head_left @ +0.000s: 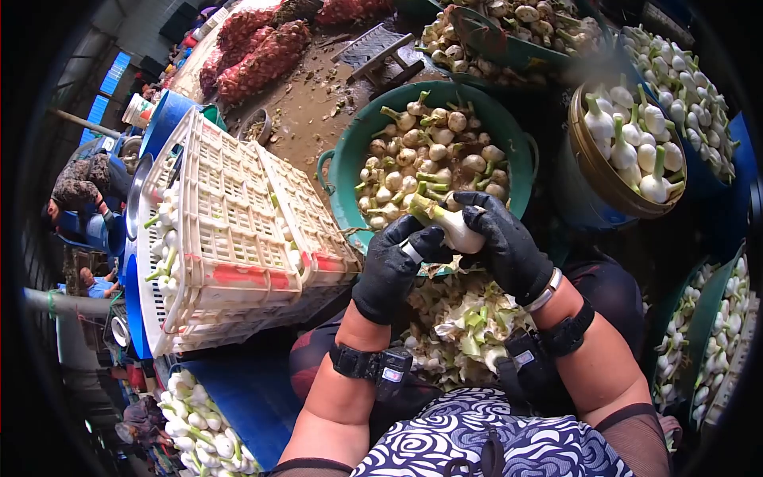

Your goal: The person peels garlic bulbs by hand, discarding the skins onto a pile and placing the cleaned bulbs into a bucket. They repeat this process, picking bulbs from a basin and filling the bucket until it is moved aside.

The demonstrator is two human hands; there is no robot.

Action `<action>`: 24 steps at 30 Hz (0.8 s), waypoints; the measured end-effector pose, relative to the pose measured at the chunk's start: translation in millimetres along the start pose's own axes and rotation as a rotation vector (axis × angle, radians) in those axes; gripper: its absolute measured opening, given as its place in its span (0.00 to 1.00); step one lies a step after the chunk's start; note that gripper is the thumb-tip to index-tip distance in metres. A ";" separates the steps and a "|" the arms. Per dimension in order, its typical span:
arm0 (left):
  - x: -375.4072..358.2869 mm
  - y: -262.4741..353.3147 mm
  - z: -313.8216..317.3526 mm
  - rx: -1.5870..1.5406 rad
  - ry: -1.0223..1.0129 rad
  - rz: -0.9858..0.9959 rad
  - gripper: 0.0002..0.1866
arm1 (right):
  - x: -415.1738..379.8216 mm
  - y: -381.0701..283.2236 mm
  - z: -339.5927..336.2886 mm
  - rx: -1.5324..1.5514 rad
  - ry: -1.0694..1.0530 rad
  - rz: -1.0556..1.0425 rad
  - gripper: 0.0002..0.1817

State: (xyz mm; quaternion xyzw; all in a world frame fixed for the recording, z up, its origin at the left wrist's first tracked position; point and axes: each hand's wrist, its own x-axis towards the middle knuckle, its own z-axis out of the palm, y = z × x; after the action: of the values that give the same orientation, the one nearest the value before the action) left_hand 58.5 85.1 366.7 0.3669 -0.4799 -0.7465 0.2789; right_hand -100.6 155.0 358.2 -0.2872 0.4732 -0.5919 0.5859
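Note:
Both of my hands wear black gloves and meet around one garlic bulb (pixel 459 230) above the near rim of a green tub (pixel 347 151). My left hand (pixel 397 266) is closed at the bulb's stem side, with a pale band, perhaps a ring or small blade, on one finger. My right hand (pixel 509 250) grips the bulb's round white end from the right. Unpeeled, soiled bulbs (pixel 413 139) fill much of the tub. Below my hands, a heap of peeled skins (pixel 465 326) lies in front of my body.
White plastic crates (pixel 230 230) stand at the left. A bucket of clean bulbs (pixel 584 159) is at the right, with more bulbs (pixel 679 87) beyond. Red net sacks (pixel 266 63) and a small stool (pixel 377 52) are farther back. Another person (pixel 83 187) sits at far left.

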 end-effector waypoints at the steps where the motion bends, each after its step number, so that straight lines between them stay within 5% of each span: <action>1: -0.8 1.0 2.7 -0.083 -0.001 0.016 0.11 | -0.8 0.0 -2.2 -0.097 -0.051 -0.005 0.17; 5: 1.3 -5.4 -6.1 -0.103 -0.026 -0.093 0.10 | 0.6 8.5 -5.2 0.011 -0.039 -0.047 0.18; 8: -1.4 -5.3 -7.4 0.184 -0.029 0.008 0.10 | -5.4 12.1 -20.8 -0.226 -0.140 0.007 0.21; 10: -1.0 -11.8 -7.8 0.548 -0.025 0.292 0.10 | -8.5 9.6 -26.0 -0.862 -0.220 -0.798 0.20; 11: -1.3 -14.8 -8.2 0.629 -0.044 0.385 0.13 | -11.7 6.3 -22.1 -0.862 -0.222 -0.795 0.20; 12: -0.6 -13.3 -9.8 0.628 -0.045 0.384 0.13 | -17.2 0.5 -16.3 -0.495 -0.224 -0.344 0.20; 14: 0.7 -6.6 -13.3 1.131 -0.172 0.693 0.17 | -28.5 -11.0 -3.4 0.259 -0.191 0.539 0.20; 16: -0.4 -6.5 -3.0 1.104 -0.221 0.678 0.20 | -24.5 5.8 -6.6 0.395 -0.270 0.520 0.23; 18: -3.9 -9.8 3.3 0.811 0.004 0.526 0.21 | -24.7 -8.5 -5.3 0.398 -0.291 0.489 0.25; 19: -4.6 -10.7 2.4 0.205 -0.019 0.243 0.22 | -20.5 -5.8 -14.1 0.430 -0.321 0.474 0.27; 20: -8.6 -5.5 -3.7 -0.045 -0.058 0.031 0.23 | -15.5 -4.3 -17.1 0.409 -0.298 0.449 0.28; 24: -15.0 1.3 3.0 0.078 -0.178 0.066 0.18 | -13.6 -2.0 -15.5 0.397 -0.199 0.394 0.28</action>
State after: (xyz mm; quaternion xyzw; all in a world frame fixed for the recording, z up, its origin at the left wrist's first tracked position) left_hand 64.8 97.7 372.9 0.2936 -0.5435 -0.7472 0.2450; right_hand -113.4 171.3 357.0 -0.1261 0.3350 -0.5165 0.7778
